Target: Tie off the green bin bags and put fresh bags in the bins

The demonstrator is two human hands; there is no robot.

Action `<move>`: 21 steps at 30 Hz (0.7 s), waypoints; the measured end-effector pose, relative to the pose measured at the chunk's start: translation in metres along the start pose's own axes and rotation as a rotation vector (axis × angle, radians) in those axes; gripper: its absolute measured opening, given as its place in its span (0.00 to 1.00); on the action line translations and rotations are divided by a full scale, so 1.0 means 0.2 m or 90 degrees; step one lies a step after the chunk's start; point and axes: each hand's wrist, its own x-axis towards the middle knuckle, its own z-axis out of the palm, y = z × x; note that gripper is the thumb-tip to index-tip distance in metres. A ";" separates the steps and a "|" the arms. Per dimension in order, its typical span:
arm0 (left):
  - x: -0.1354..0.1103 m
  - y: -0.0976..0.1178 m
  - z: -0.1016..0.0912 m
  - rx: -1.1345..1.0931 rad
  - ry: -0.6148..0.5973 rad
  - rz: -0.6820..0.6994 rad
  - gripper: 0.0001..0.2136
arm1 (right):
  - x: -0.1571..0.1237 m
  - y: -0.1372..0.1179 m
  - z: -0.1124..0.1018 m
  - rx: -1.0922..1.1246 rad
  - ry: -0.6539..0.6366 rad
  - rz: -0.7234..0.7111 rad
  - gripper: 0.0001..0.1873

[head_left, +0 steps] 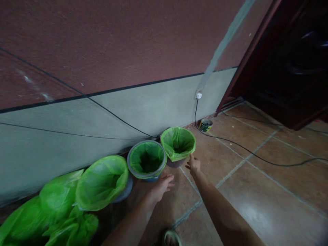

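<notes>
My left hand (163, 186) is held open above the floor, its fingers stretched out to the right. Just behind it stands a trash can with a grey rim (130, 168) and a green bag inside. My right hand (194, 165) reaches the front right side of a dark trash can (176, 163), whose green trash bag (176, 158) is folded over the rim. Its index finger is at the bag's lower edge, fingers apart; whether it presses on the bag I cannot make out. Another bag-lined can (125, 193) is at the left, its green bag (85, 194) spread wide.
More green bags (53, 201) fill the lower left corner. A small tin (205, 125) sits by the wall. From a white plug (199, 95), a black cable (241, 147) runs across the tiled floor. A dark door (287, 78) stands at the right.
</notes>
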 end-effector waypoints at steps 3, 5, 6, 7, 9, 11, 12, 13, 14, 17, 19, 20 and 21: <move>-0.19 -0.07 -0.16 0.110 0.020 -0.025 0.19 | -0.22 0.21 -0.10 0.028 -0.038 0.100 0.19; -0.36 -0.10 -0.31 0.169 0.061 -0.018 0.16 | -0.37 0.38 -0.16 0.013 -0.098 0.195 0.10; -0.46 -0.11 -0.40 0.180 0.070 -0.013 0.15 | -0.45 0.45 -0.18 -0.005 -0.140 0.235 0.08; -0.57 -0.11 -0.49 0.179 0.098 -0.010 0.16 | -0.52 0.51 -0.20 -0.026 -0.180 0.265 0.07; -0.81 -0.10 -0.68 0.152 0.152 -0.002 0.17 | -0.65 0.57 -0.23 -0.048 -0.248 0.287 0.06; -1.07 -0.10 -0.89 0.088 0.241 0.007 0.20 | -0.76 0.55 -0.24 -0.066 -0.316 0.282 0.06; -1.20 -0.12 -1.00 0.049 0.286 0.020 0.22 | -0.80 0.52 -0.23 -0.078 -0.346 0.271 0.05; -1.33 -0.16 -1.10 0.009 0.344 0.033 0.23 | -0.85 0.47 -0.21 -0.097 -0.373 0.256 0.04; -1.46 -0.21 -1.20 -0.034 0.419 0.046 0.23 | -0.89 0.41 -0.17 -0.122 -0.379 0.228 0.03; -1.81 -0.52 -1.41 -0.168 0.655 0.045 0.16 | -1.06 0.26 -0.02 -0.230 -0.418 0.138 0.04; -1.99 -0.77 -1.46 -0.201 0.786 -0.010 0.11 | -1.21 0.20 0.10 -0.290 -0.476 0.089 0.05; -2.05 -0.90 -1.45 -0.188 0.853 -0.053 0.10 | -1.30 0.18 0.16 -0.318 -0.511 0.069 0.05; -2.10 -1.02 -1.43 -0.183 0.888 -0.089 0.10 | -1.41 0.19 0.22 -0.350 -0.550 0.053 0.05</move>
